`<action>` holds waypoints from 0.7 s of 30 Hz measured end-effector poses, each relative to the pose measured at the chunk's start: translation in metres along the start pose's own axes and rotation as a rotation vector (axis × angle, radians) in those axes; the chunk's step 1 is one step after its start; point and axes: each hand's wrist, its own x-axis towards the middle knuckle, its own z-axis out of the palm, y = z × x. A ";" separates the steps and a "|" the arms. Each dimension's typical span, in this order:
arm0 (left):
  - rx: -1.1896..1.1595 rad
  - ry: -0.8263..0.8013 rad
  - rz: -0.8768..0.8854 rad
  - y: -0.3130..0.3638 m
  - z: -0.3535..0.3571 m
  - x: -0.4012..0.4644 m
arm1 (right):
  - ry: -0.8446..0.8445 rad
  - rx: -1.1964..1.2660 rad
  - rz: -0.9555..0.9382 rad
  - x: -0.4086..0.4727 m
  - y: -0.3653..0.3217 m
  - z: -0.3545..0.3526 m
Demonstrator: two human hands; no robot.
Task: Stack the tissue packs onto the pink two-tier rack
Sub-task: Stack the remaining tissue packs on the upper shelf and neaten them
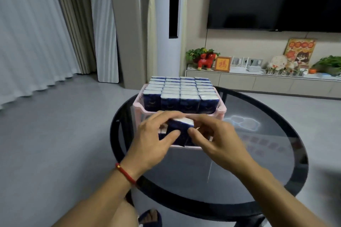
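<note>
Together, left hand (153, 140) and right hand (212, 140) pinching one tissue pack (181, 131) at the pink rack (220, 109) (upper tier full).

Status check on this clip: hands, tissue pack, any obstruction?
Left hand and right hand grip one dark-blue tissue pack at pink rack's lower tier. Upper tier full. Nothing blocking.

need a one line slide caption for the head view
Both hands, left hand and right hand, hold a tissue pack at the lower tier of the pink rack, whose upper tier is full.
</note>
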 end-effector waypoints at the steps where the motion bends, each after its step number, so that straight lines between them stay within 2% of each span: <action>1: 0.004 0.041 -0.019 -0.005 -0.010 0.002 | 0.017 -0.006 -0.021 0.006 -0.002 0.005; 5: 0.004 0.178 -0.114 -0.022 -0.049 0.016 | 0.169 -0.106 -0.113 0.028 0.002 0.014; 7: 0.020 0.231 -0.105 -0.027 -0.061 0.028 | 0.223 -0.266 -0.140 0.038 0.009 0.014; 10: 0.061 0.261 -0.069 -0.033 -0.065 0.045 | 0.162 -0.612 -0.106 0.049 0.021 0.015; 12: 0.094 0.248 -0.064 -0.039 -0.059 0.054 | 0.090 -0.751 -0.046 0.051 0.025 0.017; 21: 0.344 0.245 0.052 -0.064 -0.030 0.062 | 0.047 -0.878 -0.044 0.055 0.031 0.011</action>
